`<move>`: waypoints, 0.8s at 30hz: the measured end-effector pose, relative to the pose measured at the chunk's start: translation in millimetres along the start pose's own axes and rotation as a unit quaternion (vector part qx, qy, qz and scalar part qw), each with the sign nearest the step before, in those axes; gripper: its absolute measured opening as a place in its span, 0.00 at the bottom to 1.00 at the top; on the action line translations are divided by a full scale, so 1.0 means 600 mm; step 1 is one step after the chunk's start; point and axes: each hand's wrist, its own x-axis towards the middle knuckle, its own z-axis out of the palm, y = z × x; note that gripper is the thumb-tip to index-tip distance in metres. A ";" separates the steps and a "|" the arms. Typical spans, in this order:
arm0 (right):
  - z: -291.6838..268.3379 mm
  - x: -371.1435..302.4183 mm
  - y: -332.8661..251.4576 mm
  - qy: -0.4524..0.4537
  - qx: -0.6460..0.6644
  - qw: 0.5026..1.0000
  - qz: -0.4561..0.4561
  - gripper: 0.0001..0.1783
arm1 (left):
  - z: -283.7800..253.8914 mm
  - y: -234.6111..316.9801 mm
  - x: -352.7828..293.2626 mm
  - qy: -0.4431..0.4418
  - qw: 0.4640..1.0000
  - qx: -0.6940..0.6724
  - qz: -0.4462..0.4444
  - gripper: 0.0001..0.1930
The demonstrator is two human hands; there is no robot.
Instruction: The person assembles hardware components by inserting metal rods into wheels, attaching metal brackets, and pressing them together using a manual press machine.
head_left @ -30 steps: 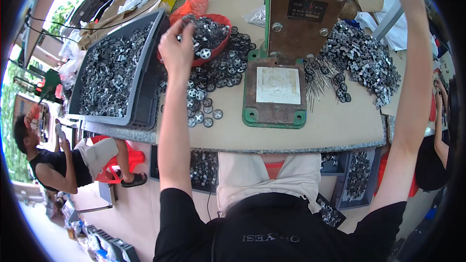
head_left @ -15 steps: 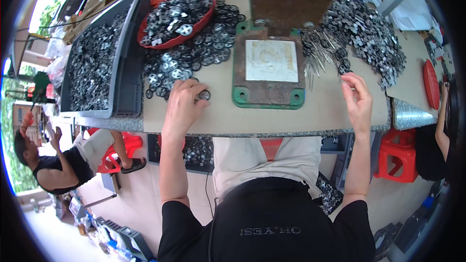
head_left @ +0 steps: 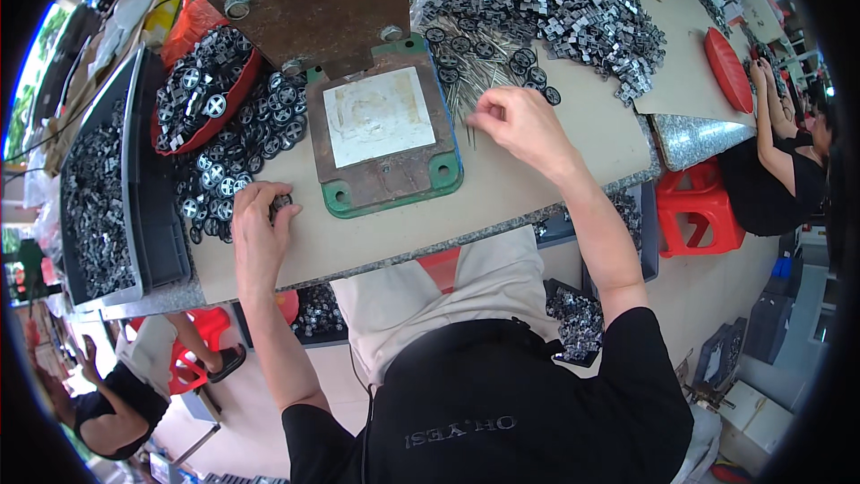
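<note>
My left hand point(head_left: 256, 229) rests at the near side of a heap of small black wheels with silver spokes point(head_left: 215, 181). Its thumb and fingers are closed on one black wheel point(head_left: 280, 203). Across the table, my right hand point(head_left: 524, 130) has its fingertips pinched together at the near ends of a loose bundle of thin metal rods point(head_left: 484, 67). A rod seems to be caught between them, though the fingertips are slightly blurred. Between my hands stands a green-edged metal press base point(head_left: 394, 193) with a whitish plate point(head_left: 379, 116) on top.
A brown press block point(head_left: 305, 13) overhangs the base. Small dark metal parts point(head_left: 573, 13) are heaped at the far right. A red bowl point(head_left: 204, 130) of wheels and a grey bin point(head_left: 148, 206) stand left. Other people sit at both sides, near red stools point(head_left: 697, 206).
The view has turned and shifted. My right hand has moved left to the rod ends, and its fingers have drawn together. My left hand still grips a wheel beside the wheel heap.
</note>
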 end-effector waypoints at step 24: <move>0.001 0.007 -0.009 -0.120 -0.218 0.968 0.024 0.08 | 0.117 0.129 -0.100 -0.090 0.565 -0.806 -0.151 0.14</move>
